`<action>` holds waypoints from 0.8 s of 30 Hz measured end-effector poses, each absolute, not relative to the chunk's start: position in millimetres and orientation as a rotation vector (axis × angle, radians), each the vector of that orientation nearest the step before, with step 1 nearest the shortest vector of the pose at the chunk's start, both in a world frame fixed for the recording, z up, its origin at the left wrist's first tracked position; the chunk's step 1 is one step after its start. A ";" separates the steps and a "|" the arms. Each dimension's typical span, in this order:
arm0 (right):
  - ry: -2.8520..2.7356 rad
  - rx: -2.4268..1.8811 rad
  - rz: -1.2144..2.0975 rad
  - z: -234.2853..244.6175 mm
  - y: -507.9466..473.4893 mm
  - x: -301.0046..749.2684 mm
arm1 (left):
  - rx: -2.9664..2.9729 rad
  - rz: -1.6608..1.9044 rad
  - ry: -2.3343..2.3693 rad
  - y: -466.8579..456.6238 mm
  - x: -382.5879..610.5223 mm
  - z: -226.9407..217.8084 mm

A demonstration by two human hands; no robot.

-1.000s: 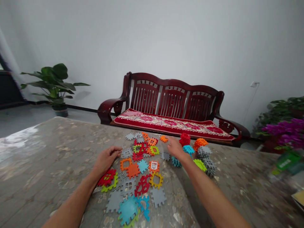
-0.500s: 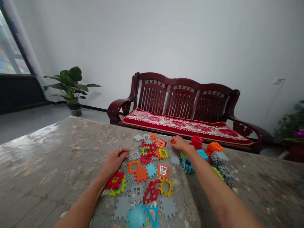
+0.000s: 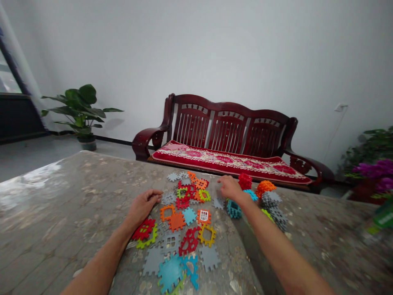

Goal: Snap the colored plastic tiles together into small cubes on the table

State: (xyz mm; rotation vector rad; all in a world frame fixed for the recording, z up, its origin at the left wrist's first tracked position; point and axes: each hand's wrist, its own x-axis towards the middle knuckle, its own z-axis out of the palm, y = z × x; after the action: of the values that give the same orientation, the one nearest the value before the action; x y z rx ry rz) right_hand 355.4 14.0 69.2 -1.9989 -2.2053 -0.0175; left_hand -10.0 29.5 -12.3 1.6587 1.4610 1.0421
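Many flat toothed plastic tiles (image 3: 184, 221) in red, orange, teal, grey, yellow and green lie spread on a marbled table (image 3: 61, 213). My left hand (image 3: 143, 206) rests palm down at the spread's left edge, fingers loosely bent, holding nothing; a red tile (image 3: 144, 229) lies by its wrist. My right hand (image 3: 229, 187) is at the far right of the spread with fingers curled in; what they hold is hidden. Right of it stand built cubes: a red cube (image 3: 245, 180), an orange cube (image 3: 265, 187), a teal cube (image 3: 233, 209) and a grey cube (image 3: 270, 199).
A dark wooden bench (image 3: 227, 131) with a red cushion stands behind the table against a white wall. A potted plant (image 3: 78, 108) is at the far left. Purple flowers (image 3: 373, 170) and a blurred green object (image 3: 385, 215) are at the right.
My right hand reached to a lone orange tile at the far edge, then drew back a little; that tile no longer shows. The view swung left, then back. My left hand stayed.
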 end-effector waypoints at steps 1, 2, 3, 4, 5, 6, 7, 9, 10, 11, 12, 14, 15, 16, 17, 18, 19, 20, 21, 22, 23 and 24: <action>-2.206 -1.948 -0.026 70.1 5.2 346.1 | 1.660 1.049 1.470 29.2 -9.7 -11.3; -2.211 -1.894 -0.024 69.3 -5.3 335.6 | 1.661 1.056 1.477 28.9 -9.3 -10.3; -2.212 -1.851 -0.020 66.7 -17.3 324.4 | 1.662 1.062 1.479 28.4 -8.9 -9.2; -2.212 -1.794 -0.001 62.4 -30.5 313.4 | 1.658 1.067 1.473 27.9 -8.5 -8.0; -2.164 -1.686 0.059 56.7 -44.5 303.0 | 1.651 1.069 1.462 27.3 -8.1 -6.8; -2.097 -1.611 0.114 50.2 -58.6 294.0 | 1.642 1.069 1.452 26.7 -7.5 -5.5; -2.041 -1.563 0.164 43.3 -72.4 286.6 | 1.633 1.067 1.446 26.0 -7.0 -4.2; -1.921 -1.539 0.203 30.6 -96.6 277.9 | 1.617 1.066 1.447 24.8 -5.9 -1.6; -1.875 -1.537 0.213 25.3 -106.5 276.3 | 1.612 1.066 1.449 24.3 -5.5 -0.6; -1.829 -1.536 0.221 20.9 -114.6 276.2 | 1.612 1.067 1.452 24.0 -5.2 0.2; -1.789 -1.533 0.234 17.3 -121.0 277.2 | 1.614 1.070 1.450 23.8 -5.1 0.7; -1.712 -1.526 0.292 11.6 -129.2 280.8 | 1.618 1.075 1.445 24.1 -5.5 0.7; -1.683 -1.522 0.330 9.3 -131.5 282.6 | 1.622 1.076 1.443 24.4 -5.9 0.2; -1.661 -1.520 0.368 7.2 -132.9 284.0 | 1.628 1.076 1.442 24.7 -6.4 -0.5; -1.641 -1.521 0.402 5.4 -133.6 284.9 | 1.637 1.071 1.439 25.0 -6.8 -1.3; -1.624 -1.524 0.431 3.8 -133.7 285.4 | 1.646 1.070 1.432 25.2 -7.1 -1.9; -1.612 -1.526 0.455 2.6 -133.5 285.4 | 1.654 1.071 1.419 25.2 -7.3 -2.3; -1.608 -1.523 0.478 1.8 -133.2 285.2 | 1.657 1.074 1.399 25.0 -7.1 -2.5; -1.610 -1.516 0.499 1.3 -132.7 284.9 | 1.650 1.079 1.378 24.5 -6.7 -2.3; -1.616 -1.504 0.519 1.0 -132.2 284.7 | 1.634 1.082 1.355 23.7 -6.0 -1.7; -1.620 -1.490 0.534 0.8 -131.6 284.6 | 1.614 1.080 1.335 22.7 -5.1 -0.9; -1.619 -1.477 0.545 0.5 -131.1 284.7 | 1.593 1.074 1.315 21.6 -3.9 0.0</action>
State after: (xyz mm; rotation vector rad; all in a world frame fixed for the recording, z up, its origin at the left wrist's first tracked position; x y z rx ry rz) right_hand 284.7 -131.1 0.5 -1.4769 -1.6193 0.5445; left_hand -3.9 21.6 0.0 1.5932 1.3150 1.0738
